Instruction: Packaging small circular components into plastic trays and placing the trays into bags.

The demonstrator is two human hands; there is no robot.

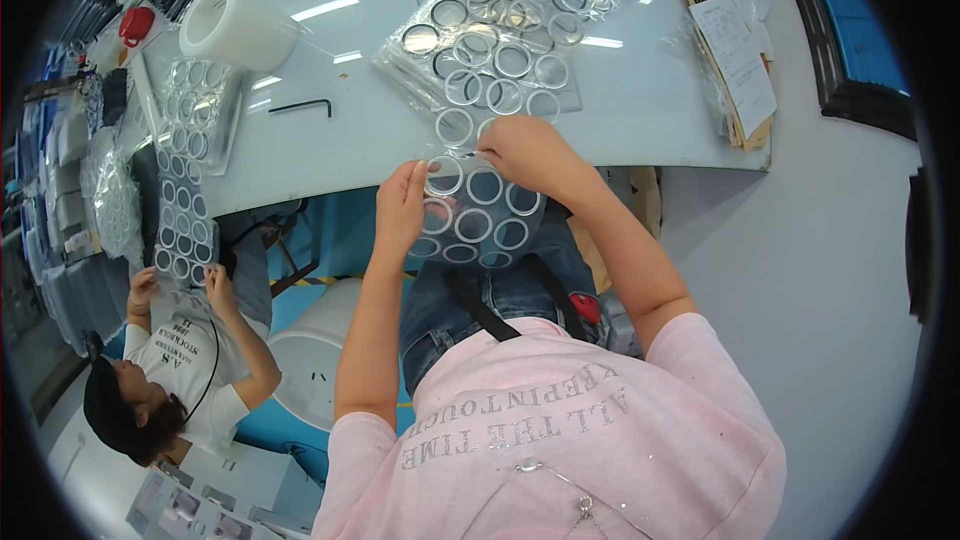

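A clear plastic sheet of silvery rings (473,225) hangs over my lap at the table's front edge. My left hand (402,208) grips its left side, thumb uppermost near the top corner. At the upper edge my right hand (530,152) is closed in a pinch, its fingertips on the plastic between ring rows. Beyond them, more clear sheets with rings (512,60) lie heaped on the table, and the held sheet seems to run on into that heap; the join is partly hidden by my right hand.
On the white table (350,140) are a black hex key (303,106) and a roll of clear film (238,26). Papers (735,65) lie at the right. At the left a co-worker (185,360) holds another ring sheet (185,210). A white round bin (310,370) stands between us.
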